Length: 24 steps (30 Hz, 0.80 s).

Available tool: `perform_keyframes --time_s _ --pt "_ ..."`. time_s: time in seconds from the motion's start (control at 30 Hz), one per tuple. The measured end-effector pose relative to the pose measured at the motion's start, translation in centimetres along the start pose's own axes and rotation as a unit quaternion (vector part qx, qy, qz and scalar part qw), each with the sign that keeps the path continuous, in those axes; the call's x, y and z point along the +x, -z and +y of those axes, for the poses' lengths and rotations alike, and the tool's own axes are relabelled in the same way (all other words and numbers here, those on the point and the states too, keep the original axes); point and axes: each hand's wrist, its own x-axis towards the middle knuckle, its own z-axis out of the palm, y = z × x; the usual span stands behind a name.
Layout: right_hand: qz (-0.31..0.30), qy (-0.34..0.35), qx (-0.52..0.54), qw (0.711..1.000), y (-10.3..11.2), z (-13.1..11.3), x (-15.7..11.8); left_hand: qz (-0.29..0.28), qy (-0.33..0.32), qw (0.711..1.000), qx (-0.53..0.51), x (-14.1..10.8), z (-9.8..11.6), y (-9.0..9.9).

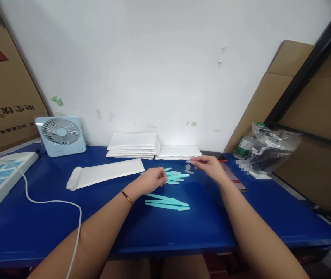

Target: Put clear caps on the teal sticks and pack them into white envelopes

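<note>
My left hand (pixel 154 179) is closed, with curled fingers at the end of a turquoise eyebrow razor (pixel 181 176) that points right. Beneath and around it lies a loose pile of similar razors (pixel 174 173). My right hand (pixel 207 164) pinches a small clear plastic piece (pixel 189 161) between thumb and fingertips, over the back of the table. Just below those fingertips lie a few more clear plastic pieces (pixel 188 168). Closer to me, several turquoise razors (pixel 167 203) lie side by side, their heads to the right.
A white padded envelope (pixel 107 173) lies left of the pile; stacks of white packets (pixel 132 143) stand by the wall. A blue fan (pixel 61 133), power strip (pixel 5 174) and white cable (pixel 52 201) are left. A phone (pixel 216 155), bottle (pixel 244 147) and plastic bag (pixel 273 151) are right.
</note>
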Motion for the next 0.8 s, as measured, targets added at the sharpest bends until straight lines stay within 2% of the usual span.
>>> perform_keyframes --time_s 0.1,0.23,0.47,0.67,0.8 --pt "0.006 0.030 0.090 0.995 -0.1 -0.5 -0.2 0.020 0.018 0.997 -0.070 0.4 -0.4 0.3" --pt "-0.025 0.048 0.127 0.990 -0.3 -0.8 -0.5 0.037 0.025 0.995 -0.089 0.5 -0.6 0.7" --pt "-0.061 0.051 0.115 0.990 -0.7 -1.2 -0.6 0.043 0.033 0.992 -0.110 0.4 -0.6 0.8" --pt "-0.080 0.060 0.096 0.990 -2.4 -1.1 -0.7 0.037 0.033 0.988 -0.144 0.4 -0.4 0.6" --pt "-0.087 0.066 0.063 0.992 -2.9 -1.0 -0.5 0.040 0.033 0.995 -0.089 0.6 -0.5 0.4"
